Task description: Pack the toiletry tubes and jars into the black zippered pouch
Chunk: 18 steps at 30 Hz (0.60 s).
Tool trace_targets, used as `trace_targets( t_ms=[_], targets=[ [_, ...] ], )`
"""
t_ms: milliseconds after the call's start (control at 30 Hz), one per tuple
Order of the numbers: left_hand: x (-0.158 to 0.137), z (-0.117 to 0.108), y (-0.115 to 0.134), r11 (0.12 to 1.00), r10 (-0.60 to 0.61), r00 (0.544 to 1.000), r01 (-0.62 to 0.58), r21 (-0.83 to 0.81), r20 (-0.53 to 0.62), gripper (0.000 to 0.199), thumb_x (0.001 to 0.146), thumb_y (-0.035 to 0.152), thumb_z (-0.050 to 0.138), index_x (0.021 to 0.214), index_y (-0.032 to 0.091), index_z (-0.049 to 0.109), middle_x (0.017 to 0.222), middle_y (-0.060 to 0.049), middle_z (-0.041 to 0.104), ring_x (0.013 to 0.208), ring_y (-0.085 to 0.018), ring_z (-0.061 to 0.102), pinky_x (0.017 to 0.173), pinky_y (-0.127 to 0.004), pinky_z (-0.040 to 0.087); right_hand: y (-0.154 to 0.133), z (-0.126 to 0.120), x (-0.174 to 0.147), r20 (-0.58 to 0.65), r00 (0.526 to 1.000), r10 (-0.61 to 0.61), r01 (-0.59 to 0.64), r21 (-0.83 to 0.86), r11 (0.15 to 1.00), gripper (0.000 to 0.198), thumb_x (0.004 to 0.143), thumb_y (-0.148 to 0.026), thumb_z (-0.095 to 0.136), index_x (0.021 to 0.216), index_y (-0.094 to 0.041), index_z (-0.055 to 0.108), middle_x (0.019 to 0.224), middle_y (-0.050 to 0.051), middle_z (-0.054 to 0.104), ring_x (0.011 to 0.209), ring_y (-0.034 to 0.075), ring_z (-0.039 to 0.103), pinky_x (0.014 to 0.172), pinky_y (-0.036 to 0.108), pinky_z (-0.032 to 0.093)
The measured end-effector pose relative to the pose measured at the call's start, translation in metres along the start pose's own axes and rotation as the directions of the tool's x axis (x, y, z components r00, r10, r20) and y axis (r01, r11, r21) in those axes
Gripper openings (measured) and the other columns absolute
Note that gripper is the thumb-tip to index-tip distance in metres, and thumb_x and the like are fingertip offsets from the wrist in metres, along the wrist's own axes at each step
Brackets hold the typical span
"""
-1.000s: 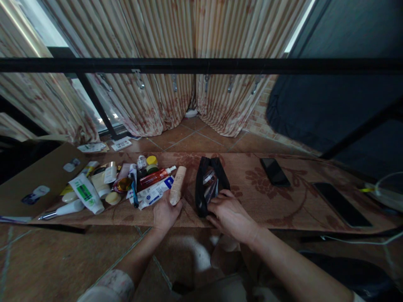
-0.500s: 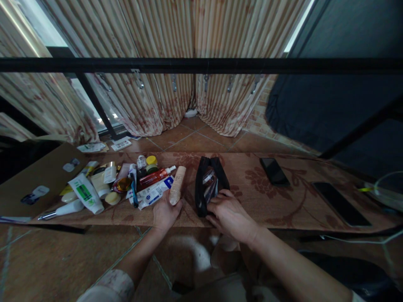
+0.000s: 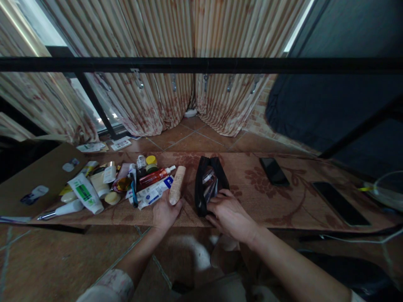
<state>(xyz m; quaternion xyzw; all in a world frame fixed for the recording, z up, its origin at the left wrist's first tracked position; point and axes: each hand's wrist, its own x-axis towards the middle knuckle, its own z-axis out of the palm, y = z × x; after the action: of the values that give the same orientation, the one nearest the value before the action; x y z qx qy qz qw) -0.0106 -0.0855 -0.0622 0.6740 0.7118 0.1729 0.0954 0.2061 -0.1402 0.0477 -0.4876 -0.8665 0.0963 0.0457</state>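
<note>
My left hand [image 3: 166, 213] is closed around the lower end of a pale pink-beige cylindrical bottle [image 3: 177, 185], which tilts slightly to the right at the front of the bench. To its right stands a black pouch [image 3: 200, 188], its top gaping. Small items [image 3: 210, 182] show inside the pouch, too dark to name. My right hand [image 3: 228, 212] grips the pouch's near right rim; some of its fingertips are hidden. Close by my left hand lie a white and blue tube [image 3: 154, 193] and a red spray bottle [image 3: 155, 177].
Left on the cloth-covered bench [image 3: 245, 209] is a heap with a white and green tube [image 3: 85, 193] and several jars and bottles. A cardboard box [image 3: 40, 180] stands at the far left. Two phones [image 3: 274, 172] lie to the right. A black rail [image 3: 201, 65] crosses beyond the bench.
</note>
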Motion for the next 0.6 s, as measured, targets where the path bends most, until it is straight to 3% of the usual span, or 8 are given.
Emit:
trace_targets(
  t_ms=[600],
  targets=[
    [-0.0032, -0.0039, 0.0015, 0.998, -0.011, 1.000, 0.010, -0.064, -0.011, 0.048, 0.080, 0.049, 0.052, 0.119, 0.021, 0.046, 0.092, -0.006, 0.069, 0.081, -0.025, 0.066, 0.066, -0.031, 0.045, 0.0003, 0.0012, 0.0009, 0.017, 1.000, -0.005, 0.006, -0.028, 1.000, 0.011, 0.082, -0.027, 0.059, 0.081, -0.018, 0.065, 0.088, 0.005, 0.067, 0.091, 0.019, 0.057, 0.092, 0.035, 0.025]
  ],
)
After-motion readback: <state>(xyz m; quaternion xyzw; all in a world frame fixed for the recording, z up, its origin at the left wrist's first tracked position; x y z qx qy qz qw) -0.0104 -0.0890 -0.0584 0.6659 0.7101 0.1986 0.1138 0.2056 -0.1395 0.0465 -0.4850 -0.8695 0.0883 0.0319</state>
